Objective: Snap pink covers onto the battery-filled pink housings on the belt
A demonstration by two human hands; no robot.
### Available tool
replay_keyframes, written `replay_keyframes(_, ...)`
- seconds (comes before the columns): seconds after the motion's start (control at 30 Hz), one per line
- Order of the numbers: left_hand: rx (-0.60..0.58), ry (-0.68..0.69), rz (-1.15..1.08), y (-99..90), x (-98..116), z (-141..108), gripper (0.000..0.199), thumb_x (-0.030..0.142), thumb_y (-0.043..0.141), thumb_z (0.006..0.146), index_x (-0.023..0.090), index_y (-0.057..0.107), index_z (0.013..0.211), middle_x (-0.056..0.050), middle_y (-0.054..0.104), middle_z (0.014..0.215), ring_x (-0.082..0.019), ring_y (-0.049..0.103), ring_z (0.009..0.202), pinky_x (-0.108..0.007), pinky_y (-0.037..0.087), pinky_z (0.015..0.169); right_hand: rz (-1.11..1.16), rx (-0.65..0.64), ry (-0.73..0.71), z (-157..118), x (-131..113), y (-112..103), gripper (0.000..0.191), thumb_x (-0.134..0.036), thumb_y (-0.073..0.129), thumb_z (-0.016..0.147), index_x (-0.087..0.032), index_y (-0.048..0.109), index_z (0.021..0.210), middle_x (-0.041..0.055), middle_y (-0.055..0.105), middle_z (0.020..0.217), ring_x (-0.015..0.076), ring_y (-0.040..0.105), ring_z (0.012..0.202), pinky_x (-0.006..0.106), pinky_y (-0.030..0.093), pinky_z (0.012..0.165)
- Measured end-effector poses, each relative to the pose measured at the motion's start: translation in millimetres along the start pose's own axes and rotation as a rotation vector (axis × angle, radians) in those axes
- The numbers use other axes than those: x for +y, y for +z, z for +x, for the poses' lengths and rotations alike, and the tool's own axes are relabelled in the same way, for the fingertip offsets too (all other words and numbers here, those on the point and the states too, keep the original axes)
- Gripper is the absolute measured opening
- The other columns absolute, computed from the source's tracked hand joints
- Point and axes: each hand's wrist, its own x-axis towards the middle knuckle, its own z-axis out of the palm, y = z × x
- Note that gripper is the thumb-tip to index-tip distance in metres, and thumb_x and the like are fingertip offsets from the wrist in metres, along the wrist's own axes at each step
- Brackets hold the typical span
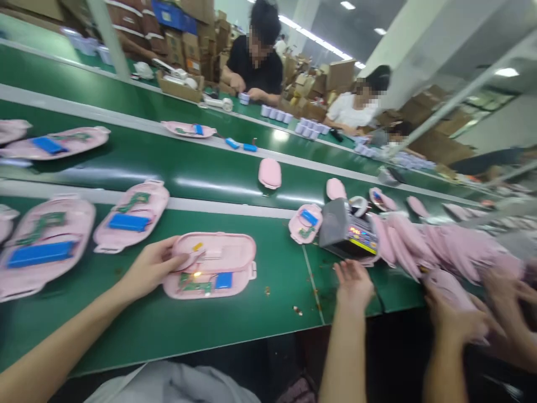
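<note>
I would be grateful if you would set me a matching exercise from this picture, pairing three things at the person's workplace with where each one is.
Things:
1. left hand
2. right hand
3. blue battery

Places:
A. beside the green circuit board inside the pink casing
B. resting on that casing's rim
C. open, just in front of the grey box with a lit display

Pairs: 1-B, 2-C, 3-A
</note>
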Motion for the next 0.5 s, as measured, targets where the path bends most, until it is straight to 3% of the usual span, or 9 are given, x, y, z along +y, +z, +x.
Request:
replay_keyframes(0.07,-0.046,-0.037,-0.016,-0.3,4.1,-2.1,0.035,0.031,0.075,0.069,0.018,0.071,0.102,0.000,0.076,0.091,-0.020,0.070,0.077,-0.025,0.059,0.064,0.201,0.100,0.067,-6.5,-29.1,50.2,0.025,-0.044,0.042,0.095,-0.023,0.054,0.090,0.0025,0.058,0.079,0.0184,0.059,0.068,0.040,0.056,0.066)
replay_keyframes(0.13,-0.078,-0.056,-0.061,-0.8,5.5,-1.8,0.041,0.032,0.074,0.069,0.014,0.070,0.106,-0.005,0.076,0.093,-0.022,0.070,0.079,-0.029,0.059,0.067,0.417,0.075,0.103,-10.7,-73.6,89.5,0.016,-0.037,0.051,0.092,-0.023,0.056,0.088,0.0033,0.061,0.088,0.0190,0.063,0.079,0.039,0.056,0.072)
replay_keyframes(0.2,-0.084,-0.051,-0.105,-1.2,3.5,-1.0,0.042,0.031,0.074,0.067,0.013,0.069,0.105,-0.006,0.076,0.092,-0.022,0.070,0.078,-0.032,0.059,0.069,0.516,-0.147,0.007,-9.0,-123.2,118.3,0.011,-0.032,0.059,0.089,-0.022,0.061,0.084,0.0050,0.064,0.099,0.0206,0.063,0.095,0.038,0.053,0.082)
replay_keyframes(0.3,-0.093,-0.005,-0.152,-1.3,-3.2,-2.7,0.036,0.029,0.071,0.070,0.013,0.069,0.103,-0.005,0.074,0.090,-0.020,0.069,0.079,-0.031,0.057,0.072,0.365,-0.547,-0.282,0.5,-180.4,158.2,0.013,-0.031,0.056,0.092,-0.022,0.062,0.083,0.0050,0.063,0.110,0.0205,0.060,0.105,0.038,0.048,0.093)
replay_keyframes(0.4,-0.089,0.073,-0.188,-1.1,-10.7,-6.0,0.037,0.026,0.066,0.076,0.013,0.067,0.111,-0.005,0.073,0.094,-0.019,0.068,0.082,-0.029,0.056,0.073,0.197,-0.745,-0.458,7.4,-201.9,196.3,0.014,-0.030,0.052,0.094,-0.023,0.062,0.086,0.0052,0.061,0.119,0.0209,0.057,0.110,0.038,0.047,0.094)
replay_keyframes(0.5,-0.075,0.129,-0.177,-1.2,-15.8,-7.0,0.033,0.022,0.061,0.078,0.012,0.067,0.109,-0.005,0.072,0.093,-0.019,0.068,0.082,-0.029,0.054,0.073,0.074,-0.801,-0.558,9.4,-202.8,217.7,0.016,-0.030,0.050,0.095,-0.022,0.062,0.088,0.0057,0.059,0.123,0.0214,0.055,0.114,0.038,0.047,0.092)
